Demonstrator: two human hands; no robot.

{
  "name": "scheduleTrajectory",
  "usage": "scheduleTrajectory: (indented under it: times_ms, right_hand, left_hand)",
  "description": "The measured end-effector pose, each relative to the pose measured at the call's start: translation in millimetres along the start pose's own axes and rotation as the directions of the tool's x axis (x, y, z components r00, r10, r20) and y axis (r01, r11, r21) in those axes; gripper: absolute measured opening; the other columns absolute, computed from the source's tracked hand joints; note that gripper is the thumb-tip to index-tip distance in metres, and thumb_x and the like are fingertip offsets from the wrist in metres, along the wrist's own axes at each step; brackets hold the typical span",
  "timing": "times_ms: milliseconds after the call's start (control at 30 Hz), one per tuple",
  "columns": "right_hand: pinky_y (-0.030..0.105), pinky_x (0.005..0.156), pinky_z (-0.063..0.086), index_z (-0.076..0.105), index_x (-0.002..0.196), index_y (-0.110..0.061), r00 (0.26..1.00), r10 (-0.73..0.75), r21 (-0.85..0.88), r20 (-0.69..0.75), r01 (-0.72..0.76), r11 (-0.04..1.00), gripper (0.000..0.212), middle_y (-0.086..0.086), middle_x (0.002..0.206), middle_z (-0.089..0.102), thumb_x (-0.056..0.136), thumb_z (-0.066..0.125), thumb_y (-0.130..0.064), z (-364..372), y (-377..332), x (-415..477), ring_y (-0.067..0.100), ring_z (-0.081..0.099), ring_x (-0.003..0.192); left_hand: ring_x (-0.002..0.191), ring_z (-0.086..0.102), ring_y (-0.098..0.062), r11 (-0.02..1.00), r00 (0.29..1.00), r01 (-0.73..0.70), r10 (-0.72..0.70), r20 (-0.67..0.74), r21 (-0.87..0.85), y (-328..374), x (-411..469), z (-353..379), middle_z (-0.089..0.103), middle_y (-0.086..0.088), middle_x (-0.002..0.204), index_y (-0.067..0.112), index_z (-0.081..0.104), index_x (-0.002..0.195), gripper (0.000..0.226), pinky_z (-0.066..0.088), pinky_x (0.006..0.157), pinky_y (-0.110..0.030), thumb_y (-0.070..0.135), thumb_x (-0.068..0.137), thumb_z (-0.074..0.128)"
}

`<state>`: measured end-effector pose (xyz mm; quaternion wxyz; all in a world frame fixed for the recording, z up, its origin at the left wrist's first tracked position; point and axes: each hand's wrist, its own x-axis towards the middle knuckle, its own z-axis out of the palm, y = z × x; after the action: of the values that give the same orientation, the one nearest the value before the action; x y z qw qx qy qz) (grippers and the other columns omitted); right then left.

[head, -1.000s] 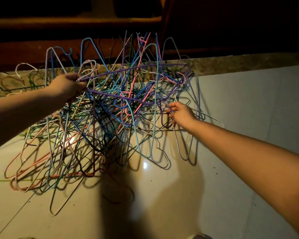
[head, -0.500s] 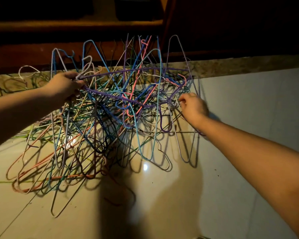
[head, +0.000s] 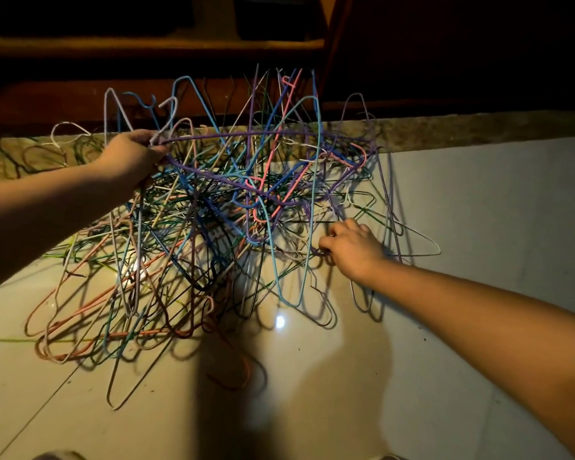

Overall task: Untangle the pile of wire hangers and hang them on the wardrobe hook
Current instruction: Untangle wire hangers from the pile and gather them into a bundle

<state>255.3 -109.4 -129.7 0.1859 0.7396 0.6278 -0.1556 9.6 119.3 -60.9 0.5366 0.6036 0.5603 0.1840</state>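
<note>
Pile of tangled coloured wire hangers [head: 213, 227] lies on the pale tiled floor [head: 478, 227]. The left hand [head: 130, 157] grips the purple wire hanger [head: 246, 133]; the right hand [head: 354, 252] pinches a wire in the pile. Risk: interlocked hooks could drag the whole pile upward on pulling.

Tangled multicoloured wire hangers [head: 233, 207], floor-heaped
</note>
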Motion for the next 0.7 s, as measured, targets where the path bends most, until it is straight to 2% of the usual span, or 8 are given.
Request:
scheduleTrajectory:
  times_ms: [100, 233, 300, 400, 500, 567, 633, 700]
  right_hand:
    - [0.036, 0.095, 0.029, 0.053, 0.119, -0.032, 1.000, -0.021, 0.074, 0.017, 0.020, 0.997, 0.031, 0.005, 0.133, 0.044, 0.092, 0.045, -0.019, 1, 0, 2, 0.029, 0.034, 0.123]
    - [0.034, 0.092, 0.028, 0.055, 0.103, -0.026, 1.000, -0.012, 0.195, -0.006, 0.013, 0.981, 0.018, 0.000, 0.121, 0.051, 0.087, 0.051, -0.019, -3, 3, -2, 0.024, 0.036, 0.117]
    - [0.034, 0.091, 0.028, 0.054, 0.101, -0.024, 0.998, 0.023, 0.220, -0.050, -0.012, 0.975, 0.015, 0.000, 0.117, 0.051, 0.086, 0.053, -0.028, -7, 5, -6, 0.023, 0.036, 0.115]
    - [0.034, 0.090, 0.028, 0.055, 0.100, -0.023, 0.987, 0.081, 0.222, -0.141, -0.048, 0.974, 0.027, 0.001, 0.111, 0.053, 0.086, 0.050, -0.046, -11, 6, -11, 0.023, 0.036, 0.114]
    - [0.035, 0.085, 0.028, 0.055, 0.097, -0.023, 0.972, 0.115, 0.236, -0.206, -0.064, 0.970, 0.052, 0.001, 0.105, 0.053, 0.078, 0.027, -0.062, -15, 5, -13, 0.024, 0.039, 0.110]
    - [0.034, 0.081, 0.030, 0.055, 0.095, -0.021, 0.962, 0.115, 0.251, -0.246, -0.051, 0.967, 0.063, 0.003, 0.102, 0.054, 0.072, 0.015, -0.064, -17, 6, -12, 0.025, 0.042, 0.104]
    - [0.034, 0.080, 0.030, 0.055, 0.098, -0.019, 0.955, 0.119, 0.296, -0.273, -0.034, 0.955, 0.058, 0.004, 0.103, 0.055, 0.075, 0.022, -0.061, -20, 7, -12, 0.026, 0.044, 0.102]
    - [0.033, 0.082, 0.032, 0.055, 0.104, -0.018, 0.955, 0.137, 0.332, -0.264, -0.043, 0.942, 0.034, 0.003, 0.109, 0.057, 0.083, 0.044, -0.043, -22, 10, -11, 0.025, 0.045, 0.104]
  left_hand:
    - [0.055, 0.034, -0.011, 1.000, 1.000, 0.002, -0.002, -0.008, 0.001, 0, -1, -1, 0.049, -0.001, 0.073, 0.021, 0.055, 0.088, 0.017, 0.028, 0.038, -0.014, 0.011, 0.097, 0.045]
    - [0.055, 0.035, -0.010, 1.000, 1.000, 0.020, -0.021, -0.021, -0.012, 2, -2, -3, 0.048, -0.001, 0.072, 0.026, 0.051, 0.079, 0.025, 0.030, 0.044, -0.017, 0.011, 0.097, 0.044]
    - [0.056, 0.035, -0.010, 0.998, 0.999, 0.045, -0.046, -0.014, -0.035, 2, -2, -4, 0.046, -0.001, 0.072, 0.024, 0.051, 0.079, 0.024, 0.031, 0.048, -0.019, 0.011, 0.098, 0.043]
    - [0.057, 0.038, -0.010, 0.996, 0.997, 0.075, -0.075, -0.005, -0.054, 1, 0, -6, 0.047, -0.001, 0.072, 0.023, 0.051, 0.081, 0.023, 0.032, 0.046, -0.019, 0.010, 0.098, 0.043]
    - [0.057, 0.042, -0.010, 0.992, 0.996, 0.088, -0.089, -0.010, -0.086, 2, 4, -11, 0.050, -0.001, 0.072, 0.020, 0.052, 0.081, 0.022, 0.035, 0.038, -0.014, 0.010, 0.098, 0.042]
    - [0.057, 0.043, -0.009, 0.990, 0.995, 0.094, -0.097, -0.024, -0.101, 4, 6, -12, 0.050, -0.002, 0.072, 0.019, 0.052, 0.081, 0.022, 0.037, 0.039, -0.012, 0.010, 0.098, 0.041]
    - [0.057, 0.043, -0.009, 0.990, 0.995, 0.095, -0.099, -0.032, -0.104, 4, 7, -13, 0.050, -0.001, 0.072, 0.019, 0.051, 0.080, 0.023, 0.037, 0.040, -0.012, 0.011, 0.098, 0.041]
    - [0.055, 0.043, -0.008, 0.991, 0.995, 0.090, -0.094, -0.032, -0.104, 4, 6, -12, 0.050, -0.002, 0.071, 0.019, 0.051, 0.080, 0.023, 0.037, 0.040, -0.013, 0.010, 0.098, 0.041]
